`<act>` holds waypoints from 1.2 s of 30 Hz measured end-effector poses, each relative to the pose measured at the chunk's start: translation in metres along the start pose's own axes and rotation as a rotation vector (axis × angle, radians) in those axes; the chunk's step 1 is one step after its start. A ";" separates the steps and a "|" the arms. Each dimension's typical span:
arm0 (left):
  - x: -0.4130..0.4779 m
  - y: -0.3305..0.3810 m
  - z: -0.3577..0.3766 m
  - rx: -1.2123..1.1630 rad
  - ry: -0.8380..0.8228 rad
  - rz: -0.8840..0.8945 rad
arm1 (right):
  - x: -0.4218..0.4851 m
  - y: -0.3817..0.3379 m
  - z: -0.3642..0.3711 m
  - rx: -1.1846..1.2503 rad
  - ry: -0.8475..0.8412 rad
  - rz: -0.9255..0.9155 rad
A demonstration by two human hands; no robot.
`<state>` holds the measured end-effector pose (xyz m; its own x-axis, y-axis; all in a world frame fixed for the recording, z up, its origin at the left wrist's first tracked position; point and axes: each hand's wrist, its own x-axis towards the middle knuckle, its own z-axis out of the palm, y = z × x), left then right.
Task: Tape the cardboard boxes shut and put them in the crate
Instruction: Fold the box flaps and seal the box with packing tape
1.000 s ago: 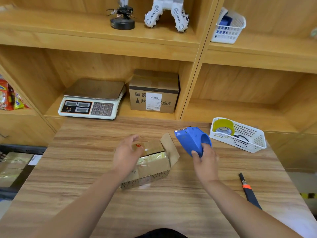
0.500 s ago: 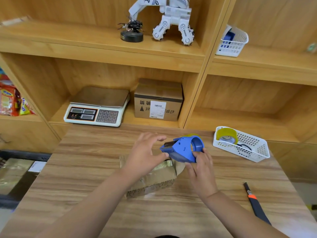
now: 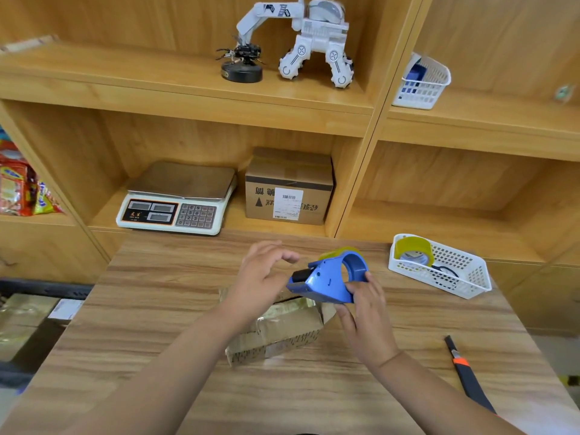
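A small cardboard box (image 3: pixel 282 328) with shiny tape on top lies in the middle of the wooden table (image 3: pixel 157 293), its right end flap sticking out. My right hand (image 3: pixel 364 312) grips a blue tape dispenser (image 3: pixel 329 277) just above the box's right end. My left hand (image 3: pixel 260 277) hovers over the box with fingers loosely spread, its thumb at the dispenser's mouth. Whether it holds tape cannot be made out. A black crate (image 3: pixel 47 288) with taped boxes (image 3: pixel 18 324) inside sits low at the left.
A white basket (image 3: pixel 464 277) holding a yellow tape roll (image 3: pixel 412 251) stands at the table's back right. A utility knife (image 3: pixel 467 372) lies at the right edge. On the shelf behind are a scale (image 3: pixel 179 199) and a labelled carton (image 3: pixel 288 186).
My right hand carried the dispenser left, over the box's right end. My left hand lifted off the box top and came up to the dispenser's mouth.
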<state>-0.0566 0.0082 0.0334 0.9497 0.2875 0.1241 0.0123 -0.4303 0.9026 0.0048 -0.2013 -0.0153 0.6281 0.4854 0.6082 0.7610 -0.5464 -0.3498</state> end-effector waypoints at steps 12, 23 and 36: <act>0.010 0.005 0.001 0.077 0.136 -0.029 | 0.001 0.000 -0.010 0.006 -0.091 -0.048; 0.020 0.005 -0.003 0.009 0.051 -0.223 | 0.023 0.009 -0.025 -0.274 -0.194 -0.184; 0.026 0.005 -0.027 -0.059 0.085 -0.266 | 0.024 0.012 -0.042 -0.217 -0.205 -0.094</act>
<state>-0.0399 0.0371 0.0523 0.8861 0.4551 -0.0884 0.2368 -0.2804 0.9302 0.0227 -0.2247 0.0252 0.5932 0.6559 0.4669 0.7785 -0.6150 -0.1251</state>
